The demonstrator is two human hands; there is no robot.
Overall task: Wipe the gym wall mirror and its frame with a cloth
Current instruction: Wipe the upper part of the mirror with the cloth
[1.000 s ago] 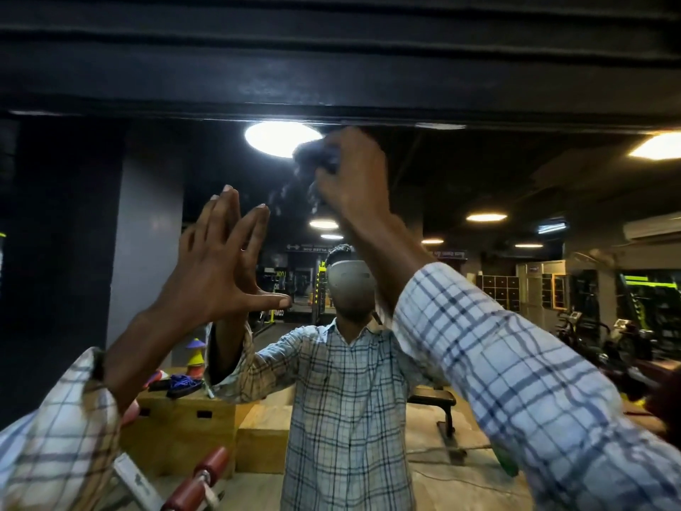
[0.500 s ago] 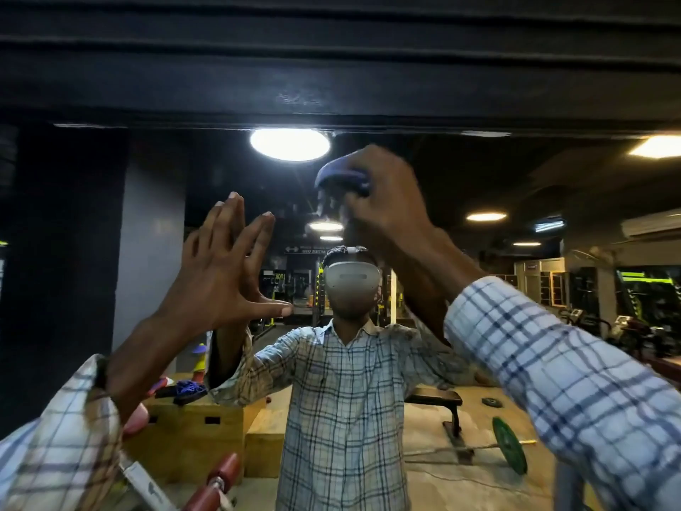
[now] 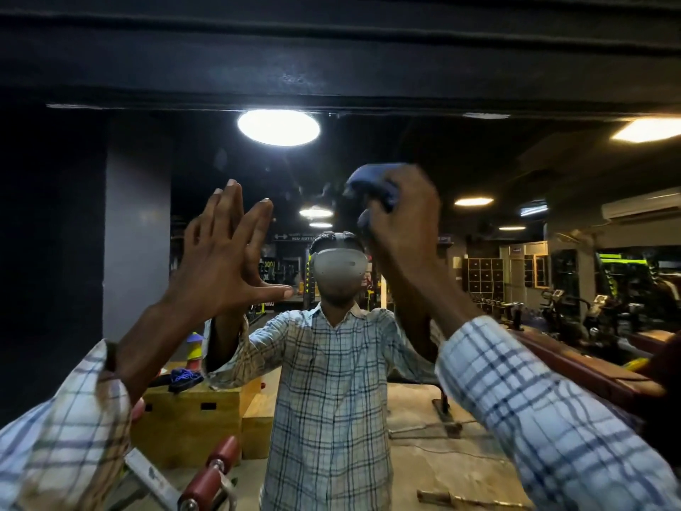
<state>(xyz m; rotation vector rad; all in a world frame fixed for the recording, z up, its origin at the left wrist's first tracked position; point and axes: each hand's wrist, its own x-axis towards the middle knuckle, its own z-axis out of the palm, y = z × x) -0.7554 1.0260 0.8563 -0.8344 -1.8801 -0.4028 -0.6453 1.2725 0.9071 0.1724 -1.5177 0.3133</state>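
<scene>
The left hand [image 3: 221,263] is held up flat against the smooth, shiny mirror [image 3: 479,160]. Its fingers are straight and a bit spread, the thumb sticks out sideways, and it holds nothing. Its twin in the glass meets it fingertip to fingertip.

The right hand [image 3: 405,226] is curled tight around a soft blue cloth [image 3: 372,186]. The cloth is bunched into a lump that pokes out over the knuckles. It looks blurry. It sits up high against the glass, a little below the dark frame [image 3: 331,60], which runs across the top as a wide, flat, dull band with long straight ridges.

Both arms wear loose sleeves with a check pattern of thin crossing lines. In the glass a big round lamp [image 3: 278,127] glows white, to the upper left of the cloth. Lower down are boxy yellow wooden blocks [image 3: 191,429].
</scene>
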